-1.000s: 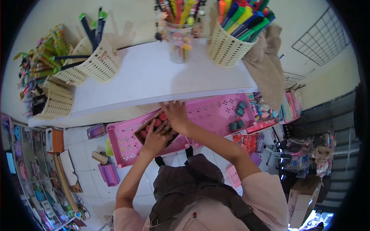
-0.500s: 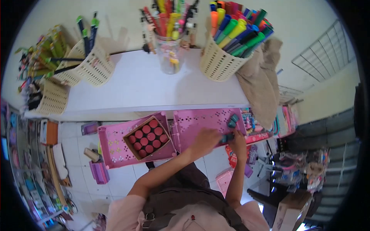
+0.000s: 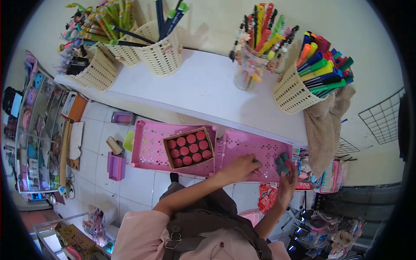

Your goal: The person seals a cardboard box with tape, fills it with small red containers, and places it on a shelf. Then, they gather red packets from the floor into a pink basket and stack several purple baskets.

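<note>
My left hand [image 3: 243, 168] is over the right pink tray [image 3: 240, 149], its fingers closed round a small dark teal piece [image 3: 256, 162] that shows at the fingertips. At the tray's right end, my right hand [image 3: 287, 185] pinches a small teal piece with a pinkish-red end [image 3: 286, 167]. More teal pieces [image 3: 281, 159] lie against it in that corner. In the left pink tray [image 3: 147, 149] rests an open cardboard box [image 3: 168, 156] of upright containers with red round tops [image 3: 191, 138].
A white shelf [image 3: 203, 82] above the trays carries perforated baskets of pens [image 3: 294, 93] and pencils [image 3: 162, 56], plus a clear cup [image 3: 247, 78]. A brown cloth [image 3: 323, 130] hangs from its right end. Purple baskets [image 3: 116, 166] stand on the tiled floor.
The view has shifted and tilted. My left hand has drawn away from the teal pieces with one in its fingers; my right hand stays beside the others.
</note>
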Demonstrator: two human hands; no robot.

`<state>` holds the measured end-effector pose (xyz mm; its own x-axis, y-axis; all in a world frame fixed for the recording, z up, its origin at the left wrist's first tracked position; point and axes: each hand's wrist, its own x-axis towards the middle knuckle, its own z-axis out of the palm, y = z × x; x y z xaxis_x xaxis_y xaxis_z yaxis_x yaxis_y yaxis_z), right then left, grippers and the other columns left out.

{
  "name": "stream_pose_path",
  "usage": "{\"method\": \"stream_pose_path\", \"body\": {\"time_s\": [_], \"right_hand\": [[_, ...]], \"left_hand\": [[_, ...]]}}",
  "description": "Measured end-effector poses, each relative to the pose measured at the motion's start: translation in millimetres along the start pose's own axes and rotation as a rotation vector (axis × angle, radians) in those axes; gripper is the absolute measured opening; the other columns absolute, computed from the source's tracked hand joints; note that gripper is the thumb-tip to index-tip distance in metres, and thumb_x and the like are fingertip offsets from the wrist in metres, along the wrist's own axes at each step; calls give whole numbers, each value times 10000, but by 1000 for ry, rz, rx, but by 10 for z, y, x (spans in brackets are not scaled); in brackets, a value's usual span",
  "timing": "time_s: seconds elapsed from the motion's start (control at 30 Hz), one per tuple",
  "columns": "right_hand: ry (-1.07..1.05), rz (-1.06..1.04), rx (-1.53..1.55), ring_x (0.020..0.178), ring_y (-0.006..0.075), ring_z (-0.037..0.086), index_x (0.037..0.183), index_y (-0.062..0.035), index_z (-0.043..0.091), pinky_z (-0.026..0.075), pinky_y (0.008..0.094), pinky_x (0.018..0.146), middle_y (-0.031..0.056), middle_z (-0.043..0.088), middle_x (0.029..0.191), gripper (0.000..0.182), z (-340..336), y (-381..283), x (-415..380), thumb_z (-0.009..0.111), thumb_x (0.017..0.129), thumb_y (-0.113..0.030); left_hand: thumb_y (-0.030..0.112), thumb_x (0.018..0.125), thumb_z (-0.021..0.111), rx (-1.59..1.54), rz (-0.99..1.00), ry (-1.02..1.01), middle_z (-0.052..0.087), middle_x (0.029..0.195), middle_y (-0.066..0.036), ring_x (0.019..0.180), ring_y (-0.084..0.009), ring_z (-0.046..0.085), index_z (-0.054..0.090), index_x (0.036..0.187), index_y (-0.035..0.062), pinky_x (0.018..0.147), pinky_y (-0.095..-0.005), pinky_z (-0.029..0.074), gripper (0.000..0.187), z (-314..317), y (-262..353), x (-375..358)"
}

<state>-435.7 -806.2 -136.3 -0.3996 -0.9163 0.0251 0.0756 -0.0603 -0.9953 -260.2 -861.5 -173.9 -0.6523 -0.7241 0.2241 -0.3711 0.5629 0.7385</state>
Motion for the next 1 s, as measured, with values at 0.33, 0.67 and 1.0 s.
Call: {"method": "stream_pose_path", "body": {"time_s": [0.33, 0.67, 1.0], "right_hand": [[-767, -299, -332, 868, 224, 555, 1038, -31, 505, 451, 309, 749, 125, 547, 978, 402, 1807, 469, -329, 652, 666, -76], [-1020, -397, -598, 819, 318, 549, 1006, -26, 513, 439, 386, 716, 176, 559, 911, 271, 1838, 632, -333, 536, 761, -139], [-223, -554, -945, 945, 292, 509, 1010, -48, 524, 401, 344, 822, 132, 545, 1006, 409, 483, 444, 322, 550, 608, 23]], "left_hand": [[278, 690, 640, 149, -635, 234, 542, 928, -105, 919, -251, 425, 527, 1014, 87, 799, -386, 323, 393, -1230, -336, -1482], [144, 722, 540, 470, -574, 122, 522, 961, -9, 973, -242, 392, 581, 935, 139, 808, -433, 245, 217, -1174, -399, -1558], [87, 720, 529, 146, -162, 316, 538, 960, -97, 932, -264, 466, 504, 1049, 67, 806, -374, 309, 331, -1033, 126, -941]]}}
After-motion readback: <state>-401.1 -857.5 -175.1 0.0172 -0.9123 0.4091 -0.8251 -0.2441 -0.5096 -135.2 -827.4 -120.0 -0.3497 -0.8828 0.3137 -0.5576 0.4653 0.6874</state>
